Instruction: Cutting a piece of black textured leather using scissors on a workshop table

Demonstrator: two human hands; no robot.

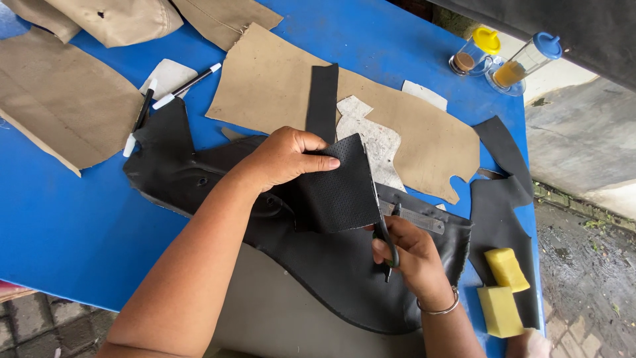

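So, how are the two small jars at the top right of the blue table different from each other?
The yellow-lidded jar is shorter, while the blue-lidded jar is taller and slimmer. The yellow-lidded jar holds a brownish substance at its bottom; the blue-lidded jar holds a yellow-orange one. Both are clear, both lean in this view, and both stand near the far edge of the blue table, away from the hands.

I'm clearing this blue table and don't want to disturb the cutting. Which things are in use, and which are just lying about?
In use:
left hand holding the black perforated piece
right hand working the scissors
large black sheet underneath

Lying about:
tan pattern sheet
two pens
yellow sponges
two capped jars
metal ruler
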